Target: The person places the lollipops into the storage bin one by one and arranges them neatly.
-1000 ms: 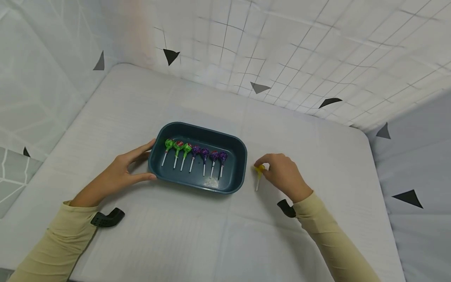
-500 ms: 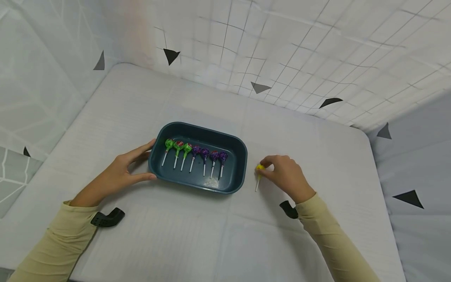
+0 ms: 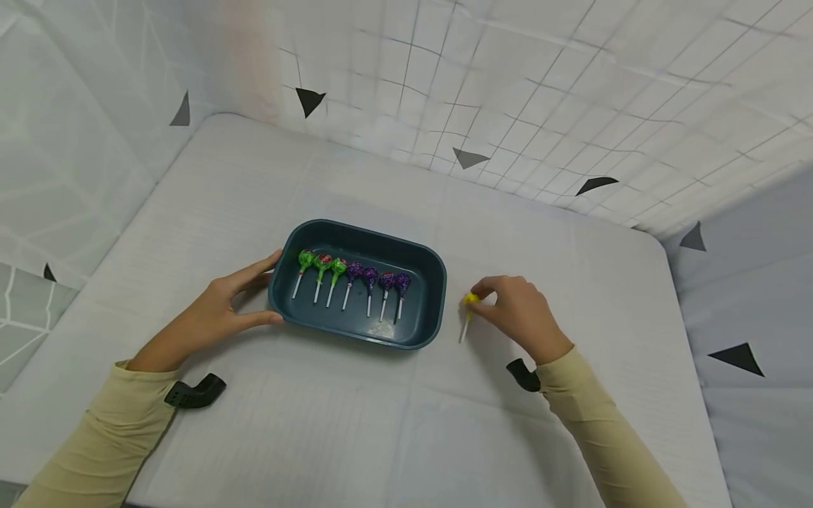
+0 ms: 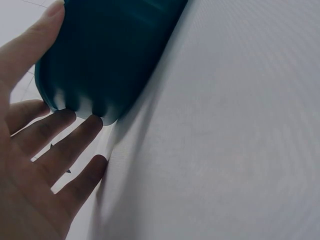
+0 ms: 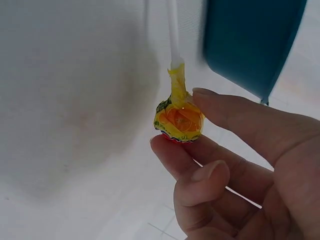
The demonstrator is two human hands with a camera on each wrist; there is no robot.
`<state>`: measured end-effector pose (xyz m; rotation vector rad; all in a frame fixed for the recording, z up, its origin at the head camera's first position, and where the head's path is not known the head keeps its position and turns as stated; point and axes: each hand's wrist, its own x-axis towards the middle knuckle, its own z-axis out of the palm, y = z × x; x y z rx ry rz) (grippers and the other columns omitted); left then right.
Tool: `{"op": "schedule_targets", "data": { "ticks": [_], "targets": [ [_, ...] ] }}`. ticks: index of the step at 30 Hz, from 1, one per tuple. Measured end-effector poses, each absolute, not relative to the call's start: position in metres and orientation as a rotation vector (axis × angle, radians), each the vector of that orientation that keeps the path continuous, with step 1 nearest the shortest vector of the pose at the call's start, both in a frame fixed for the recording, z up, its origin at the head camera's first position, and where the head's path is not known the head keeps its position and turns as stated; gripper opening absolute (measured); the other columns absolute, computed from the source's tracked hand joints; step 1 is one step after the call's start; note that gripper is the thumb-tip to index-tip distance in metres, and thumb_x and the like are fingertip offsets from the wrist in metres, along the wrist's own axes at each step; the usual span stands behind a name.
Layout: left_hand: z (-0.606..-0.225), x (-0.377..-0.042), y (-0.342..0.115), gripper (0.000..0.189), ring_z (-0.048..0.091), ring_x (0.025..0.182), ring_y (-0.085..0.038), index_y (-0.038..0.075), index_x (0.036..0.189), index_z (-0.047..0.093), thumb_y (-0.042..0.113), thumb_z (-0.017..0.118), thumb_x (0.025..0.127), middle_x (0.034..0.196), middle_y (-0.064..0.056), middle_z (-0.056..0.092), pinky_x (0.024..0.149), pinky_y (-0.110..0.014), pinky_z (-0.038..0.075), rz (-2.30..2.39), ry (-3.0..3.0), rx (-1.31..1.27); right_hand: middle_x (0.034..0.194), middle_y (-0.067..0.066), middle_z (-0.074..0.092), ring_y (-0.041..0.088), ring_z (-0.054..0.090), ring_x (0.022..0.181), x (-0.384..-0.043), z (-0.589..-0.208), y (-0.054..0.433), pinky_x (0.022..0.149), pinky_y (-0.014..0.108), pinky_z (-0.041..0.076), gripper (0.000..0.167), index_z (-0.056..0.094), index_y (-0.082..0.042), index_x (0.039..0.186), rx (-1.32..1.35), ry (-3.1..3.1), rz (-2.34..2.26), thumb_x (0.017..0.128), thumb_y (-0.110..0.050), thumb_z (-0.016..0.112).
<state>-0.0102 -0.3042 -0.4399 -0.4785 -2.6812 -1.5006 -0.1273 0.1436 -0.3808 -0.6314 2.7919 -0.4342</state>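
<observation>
My right hand (image 3: 521, 314) pinches a yellow lollipop (image 5: 179, 120) by its wrapped head, between thumb and fingers. Its white stick points toward the near side, close over the table to the right of the tray. At the left end of a dark blue tray (image 3: 356, 329), the fingertips and thumb of my left hand (image 3: 222, 310) touch the outside wall, with the fingers spread and fairly straight. Inside the tray lies a row of lollipops: three green lollipops (image 3: 322, 262) on the left, then several purple lollipops (image 3: 370, 275), sticks toward me.
A white cloth covers the table (image 3: 317, 430). Behind it rises a white sheet (image 3: 508, 85) with grid lines and dark triangles, and more sheets hang at both sides. A black wrist mount (image 3: 195, 392) sits by the left sleeve, another black mount (image 3: 524, 375) by the right.
My right hand has shifted slightly right, away from the tray, and more of the yellow lollipop's head now shows. The left hand and the tray have stayed put.
</observation>
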Motion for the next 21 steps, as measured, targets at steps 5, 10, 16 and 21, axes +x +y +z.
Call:
{"op": "schedule_targets", "data": {
  "ticks": [5,10,16,21],
  "targets": [
    [-0.44,-0.01,-0.304,0.106,0.045,0.135,0.012,0.017,0.163,0.034,0.003,0.091,0.075,0.165,-0.015,0.039,0.11,-0.003,0.038,-1.497,-2.679,-0.487,0.099,0.01,0.081,0.019,0.06,0.06,-0.129,-0.371,0.141,0.051,0.027,0.041,0.022,0.081,-0.008,0.106,-0.635,2.799,-0.442,0.09,-0.021,0.08],
    [-0.439,-0.01,-0.303,0.106,0.045,0.135,0.013,0.016,0.163,0.034,0.003,0.091,0.075,0.164,-0.016,0.04,0.11,-0.003,0.038,-1.49,-2.682,-0.488,0.099,0.009,0.081,0.013,0.051,0.053,-0.13,-0.363,0.139,0.052,0.027,0.042,0.021,0.081,-0.009,0.106,-0.636,2.794,-0.46,0.09,-0.023,0.08],
    [-0.439,-0.01,-0.303,0.106,0.044,0.135,0.014,0.015,0.163,0.034,0.003,0.091,0.075,0.164,-0.017,0.04,0.11,-0.003,0.037,-1.493,-2.682,-0.486,0.098,0.008,0.081,0.014,0.049,0.053,-0.132,-0.355,0.137,0.052,0.028,0.042,0.021,0.08,-0.01,0.106,-0.664,2.81,-0.462,0.09,-0.024,0.08],
    [-0.438,-0.01,-0.303,0.105,0.043,0.134,0.015,0.015,0.163,0.034,0.003,0.091,0.075,0.164,-0.016,0.04,0.11,-0.002,0.036,-1.492,-2.693,-0.468,0.099,0.007,0.08,0.016,0.05,0.054,-0.134,-0.346,0.133,0.053,0.028,0.043,0.021,0.081,-0.011,0.106,-0.671,2.815,-0.461,0.091,-0.026,0.079]
  ]
}}
